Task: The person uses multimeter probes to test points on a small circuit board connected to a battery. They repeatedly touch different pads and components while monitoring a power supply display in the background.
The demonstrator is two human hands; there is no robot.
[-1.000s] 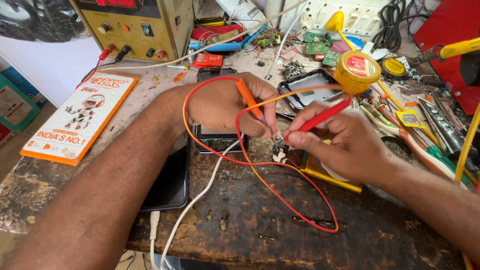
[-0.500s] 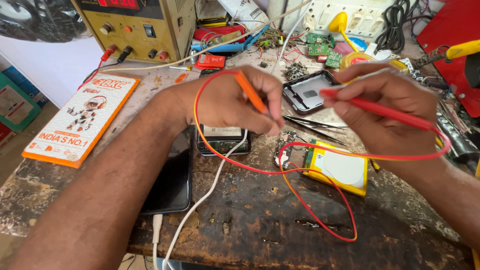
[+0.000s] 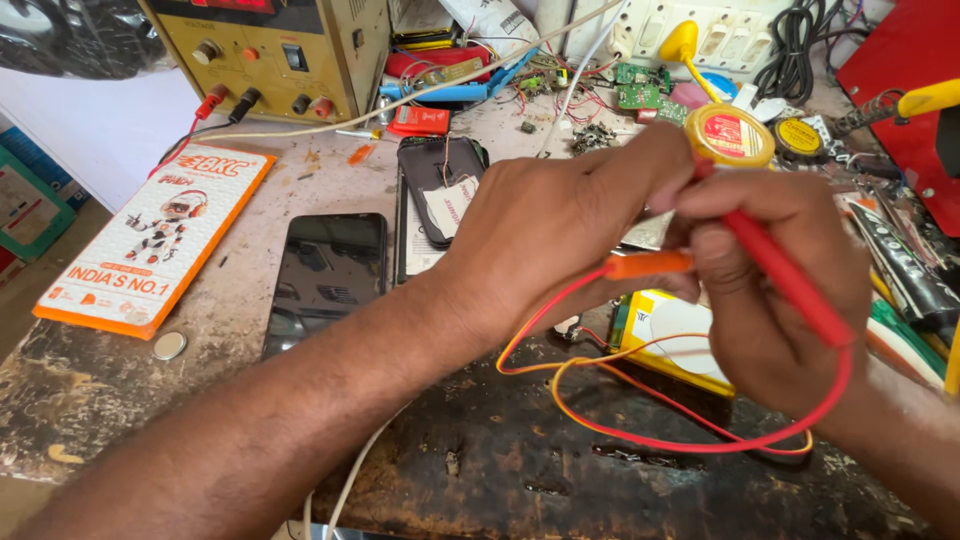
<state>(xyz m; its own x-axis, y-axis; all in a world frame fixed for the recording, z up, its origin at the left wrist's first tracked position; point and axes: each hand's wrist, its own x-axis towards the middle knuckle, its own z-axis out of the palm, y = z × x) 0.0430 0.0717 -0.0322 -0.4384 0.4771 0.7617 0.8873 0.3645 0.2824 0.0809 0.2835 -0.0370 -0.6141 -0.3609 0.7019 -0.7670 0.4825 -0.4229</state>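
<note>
My left hand [image 3: 560,215] is raised over the workbench and pinches an orange test probe [image 3: 648,264] whose orange wire loops down to the bench. My right hand [image 3: 775,290] is closed round a red test probe [image 3: 790,282], its red wire [image 3: 700,440] curling below. Both hands meet above a yellow-and-white multimeter [image 3: 665,330] lying on the bench, partly hidden by them. The probe tips are hidden behind my fingers.
A black phone [image 3: 328,275] lies face up at centre left, an opened phone [image 3: 438,190] behind it. An orange-edged white box [image 3: 160,240] and a coin [image 3: 169,346] sit left. A yellow power supply [image 3: 270,50], a round yellow tin [image 3: 729,135], circuit boards and tools crowd the back and right.
Both hands have lifted off the bench and come together near the camera, carrying the probes up with them. The view has shifted right, uncovering the black phone.
</note>
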